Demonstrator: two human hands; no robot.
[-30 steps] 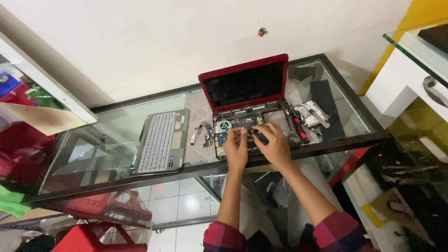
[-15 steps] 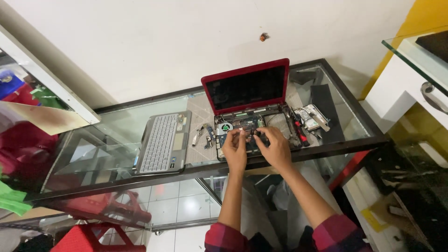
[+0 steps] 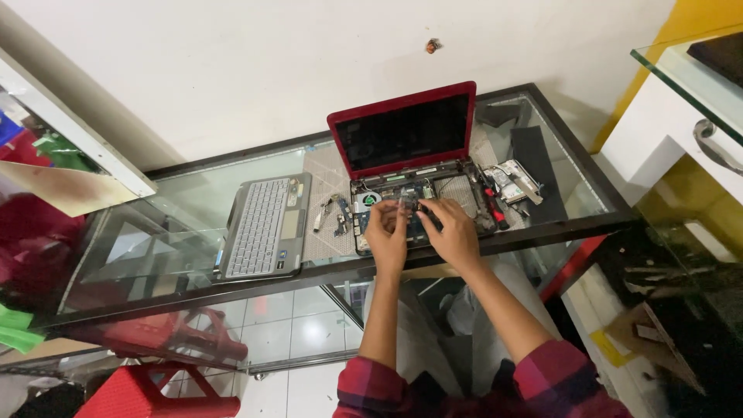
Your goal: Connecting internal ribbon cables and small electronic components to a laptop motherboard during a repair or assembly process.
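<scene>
**Two hands inside an opened red laptop**

A small red laptop (image 3: 402, 135) sits on a glass table (image 3: 178, 201) with a dark frame. Its screen stands up and is dark. The bottom part has no keys on it, so the green board and little parts inside (image 3: 410, 209) can be seen.

Both hands are down on that open bottom part, close side by side. The left hand (image 3: 387, 228) has its fingers bent down onto the board. The right hand (image 3: 449, 232) is bent down too, just beside it, and something dark shows by its fingers. It is too small to tell what that is, and I cannot tell if either hand is pinching anything. The sleeves (image 3: 542, 379) are red and dark checked.

The grey keyboard piece (image 3: 263, 228) lies flat on the table, well to the left of the laptop. Between it and the laptop lie a few tiny metal bits (image 3: 329, 213). On the right of the laptop is a tool with a red handle (image 3: 495, 213), then a silver flat part (image 3: 515, 178) resting on a dark mat (image 3: 542, 166).

Under the glass there is a red stool (image 3: 155, 391) on a tiled floor (image 3: 302, 333).
</scene>
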